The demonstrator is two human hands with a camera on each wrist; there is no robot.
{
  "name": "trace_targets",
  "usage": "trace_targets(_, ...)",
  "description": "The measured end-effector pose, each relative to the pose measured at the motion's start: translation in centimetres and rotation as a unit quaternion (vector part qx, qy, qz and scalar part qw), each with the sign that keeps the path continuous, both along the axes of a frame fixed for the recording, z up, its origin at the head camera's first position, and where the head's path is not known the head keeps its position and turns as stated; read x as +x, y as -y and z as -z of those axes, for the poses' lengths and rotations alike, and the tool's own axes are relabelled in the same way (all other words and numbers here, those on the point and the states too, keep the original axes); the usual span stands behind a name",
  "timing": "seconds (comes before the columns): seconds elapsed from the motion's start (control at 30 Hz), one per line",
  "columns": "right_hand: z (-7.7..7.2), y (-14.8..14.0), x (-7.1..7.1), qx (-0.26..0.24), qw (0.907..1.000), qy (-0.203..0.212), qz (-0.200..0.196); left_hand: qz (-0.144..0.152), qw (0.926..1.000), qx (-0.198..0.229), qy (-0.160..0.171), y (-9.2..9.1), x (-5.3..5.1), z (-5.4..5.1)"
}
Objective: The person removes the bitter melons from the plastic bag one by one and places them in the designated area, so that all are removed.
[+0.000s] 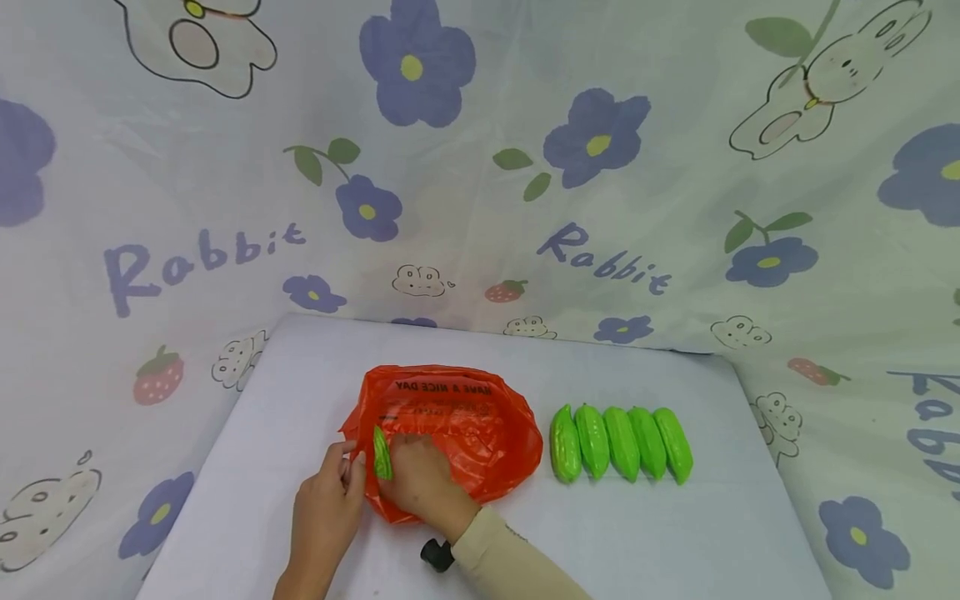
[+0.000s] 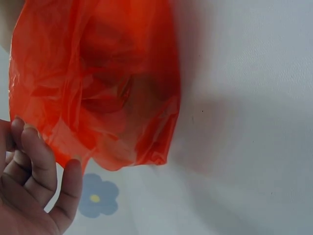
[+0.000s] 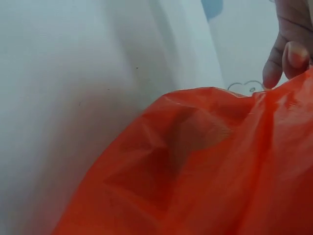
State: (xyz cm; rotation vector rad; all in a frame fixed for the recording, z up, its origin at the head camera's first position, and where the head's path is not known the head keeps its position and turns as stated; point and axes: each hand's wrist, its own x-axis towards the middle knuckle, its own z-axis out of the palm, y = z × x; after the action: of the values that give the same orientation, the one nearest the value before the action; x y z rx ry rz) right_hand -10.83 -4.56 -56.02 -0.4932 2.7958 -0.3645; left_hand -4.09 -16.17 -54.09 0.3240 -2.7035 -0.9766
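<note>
A red plastic bag point(image 1: 480, 467) lies with its mouth spread on the white table, printed lettering showing inside the far wall. My left hand point(image 1: 330, 492) holds the bag's left rim; the left wrist view shows its curled fingers point(image 2: 41, 161) at the bag's edge. Inside the mouth, my right hand point(image 1: 423, 479) grips a green ridged gourd point(image 1: 382, 452), which stands nearly upright by the left rim. The right fingertips are hidden. Only the bag's red film point(image 3: 195, 161) and part of my left hand point(image 3: 293, 54) appear in the right wrist view.
Right of the bag, several green gourds point(image 1: 621, 443) lie side by side in a row. A small black device point(image 1: 437, 554) sits by the right wrist. Behind the white table point(image 1: 637, 542) hangs a patterned cloth point(image 1: 465, 192).
</note>
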Motion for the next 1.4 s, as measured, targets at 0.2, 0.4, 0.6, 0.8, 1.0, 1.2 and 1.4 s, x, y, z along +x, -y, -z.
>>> trace_targets(0.2, 0.3, 0.1, -0.2, 0.012, 0.9996, -0.026, -0.006, -0.002, 1.0, 0.006, -0.005, 0.0, -0.1, -0.1)
trace_targets(0.4, 0.4, 0.1, -0.3, 0.027, 0.9989, -0.037, -0.007, 0.004, 0.9998, 0.007, -0.015, 0.0, -0.2, 0.1)
trace_targets(0.6, 0.4, -0.1, -0.5, 0.016, 0.9993, -0.032, -0.006, 0.003, 0.9993, 0.006, -0.038, 0.2, -0.2, 0.6)
trace_targets(0.8, 0.7, -0.3, -0.6, 0.012, 0.9998, -0.016, -0.01, 0.003, 0.9994, 0.004, -0.036, 0.3, -0.1, 0.6)
trace_targets(1.0, 0.3, -1.1, -0.9, -0.013, 0.9997, 0.018, -0.006, -0.001, 0.9998, 0.005, -0.022, 0.2, -0.1, 0.6)
trace_targets(1.2, -0.2, -1.6, -0.9, -0.025, 0.9991, 0.032, -0.016, 0.002, 0.9995, 0.006, -0.031, 0.2, -0.2, 0.8)
trace_targets(1.4, -0.7, -2.8, -1.0, -0.06, 0.9976, 0.031, -0.012, 0.008, 0.999, 0.005, -0.043, 0.3, -0.3, 1.0)
